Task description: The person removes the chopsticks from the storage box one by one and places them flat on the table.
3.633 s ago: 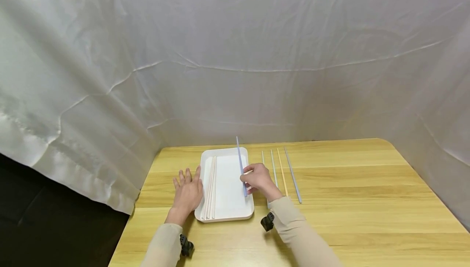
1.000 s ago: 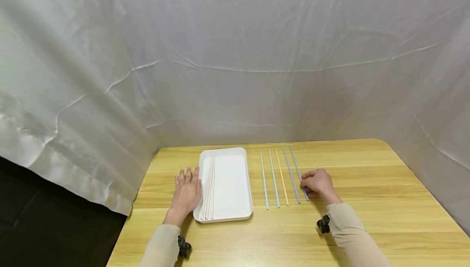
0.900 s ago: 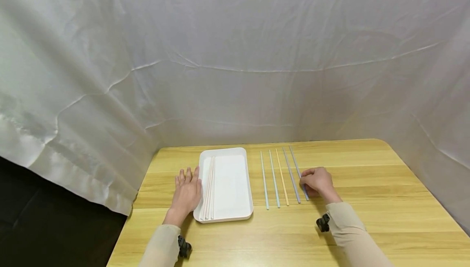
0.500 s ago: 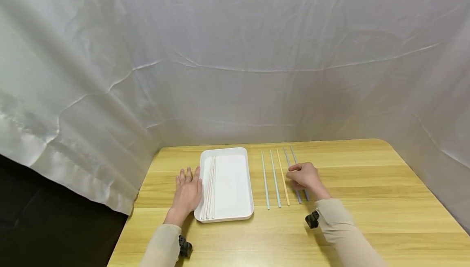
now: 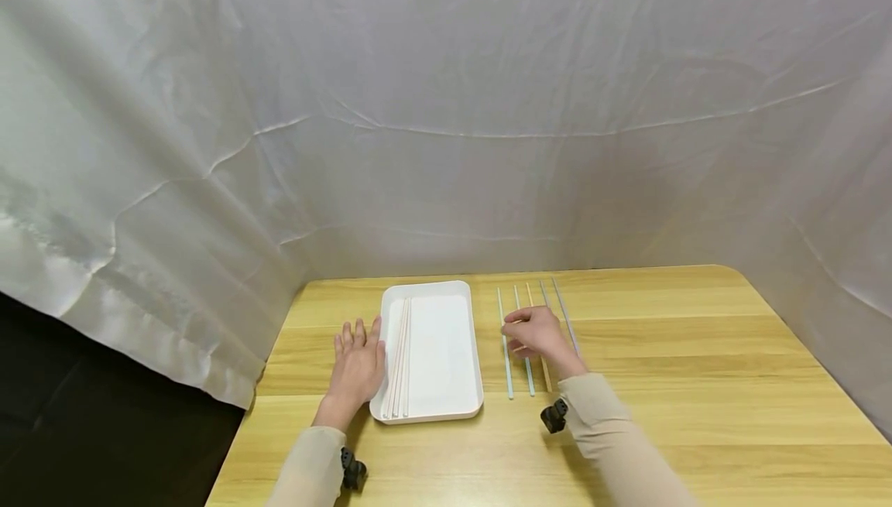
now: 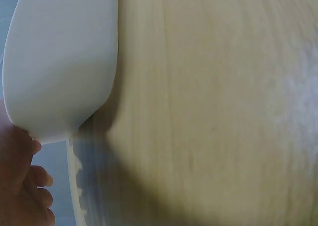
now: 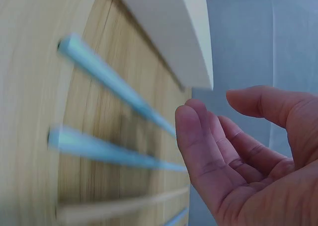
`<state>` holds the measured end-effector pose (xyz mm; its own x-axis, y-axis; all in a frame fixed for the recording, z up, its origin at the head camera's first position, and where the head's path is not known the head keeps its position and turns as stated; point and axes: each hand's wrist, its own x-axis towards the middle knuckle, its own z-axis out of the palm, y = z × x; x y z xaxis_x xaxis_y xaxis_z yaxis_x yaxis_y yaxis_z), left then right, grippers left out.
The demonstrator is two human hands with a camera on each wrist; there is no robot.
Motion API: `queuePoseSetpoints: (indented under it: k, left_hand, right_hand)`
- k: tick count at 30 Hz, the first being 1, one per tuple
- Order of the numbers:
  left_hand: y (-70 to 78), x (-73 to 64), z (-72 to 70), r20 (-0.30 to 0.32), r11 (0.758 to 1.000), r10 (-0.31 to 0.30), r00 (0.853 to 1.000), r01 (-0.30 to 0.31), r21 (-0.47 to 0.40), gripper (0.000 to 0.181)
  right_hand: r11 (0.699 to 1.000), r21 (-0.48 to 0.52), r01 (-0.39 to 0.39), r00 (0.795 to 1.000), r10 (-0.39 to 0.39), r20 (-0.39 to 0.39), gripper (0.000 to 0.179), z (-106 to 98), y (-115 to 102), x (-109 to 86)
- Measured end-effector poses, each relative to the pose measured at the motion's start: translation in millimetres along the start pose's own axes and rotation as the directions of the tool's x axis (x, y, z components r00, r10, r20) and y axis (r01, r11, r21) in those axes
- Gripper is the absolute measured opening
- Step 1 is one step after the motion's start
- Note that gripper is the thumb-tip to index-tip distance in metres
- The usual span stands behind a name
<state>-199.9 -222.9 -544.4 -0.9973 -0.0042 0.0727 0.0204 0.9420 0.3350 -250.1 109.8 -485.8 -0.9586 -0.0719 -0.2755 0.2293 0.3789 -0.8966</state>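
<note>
My left hand (image 5: 358,368) lies with spread fingers against the left side of the white tray (image 5: 442,352). In the left wrist view the thumb side of this hand (image 6: 20,186) touches the tray's rim (image 6: 59,62). Over the row of chopsticks hovers my right hand (image 5: 536,333), holding nothing; the right wrist view shows its thumb and fingers apart. Nearest to it are two light blue chopsticks (image 7: 104,77), blurred there. A yellow chopstick (image 5: 547,378) and two lavender chopsticks (image 5: 565,312) lie farther right, partly covered by the hand.
Several pale chopsticks (image 5: 399,360) lie lengthwise along the tray's left side. The wooden table (image 5: 697,383) extends to the right. A grey-white curtain (image 5: 488,182) hangs behind the table and at both sides.
My right hand carried a lavender chopstick from over the tray to the row's right end and released it. It has since moved back left over the light blue chopsticks. The left hand has stayed put.
</note>
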Motion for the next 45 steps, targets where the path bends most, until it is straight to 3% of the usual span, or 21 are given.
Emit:
queuePoseSetpoints:
  k: [18, 27, 45]
  left_hand:
    - [0.7, 0.0, 0.1, -0.019, 1.0, 0.008, 1.0, -0.008, 0.007, 0.056]
    - [0.3, 0.5, 1.1, -0.029, 1.0, 0.017, 0.999, -0.016, 0.016, 0.055]
    - [-1.1, -1.3, -0.7, -0.023, 0.999, 0.012, 1.0, -0.011, 0.036, 0.055]
  right_hand:
    - [0.998, 0.061, 0.029, 0.998, -0.033, 0.053, 0.031, 64, -26, -8.3]
    - [0.998, 0.04, 0.056, 0.993, -0.06, 0.103, 0.03, 93, -25, -9.7]
    - [0.999, 0.024, 0.029, 0.989, -0.032, 0.147, 0.03, 145, -22, -19.0]
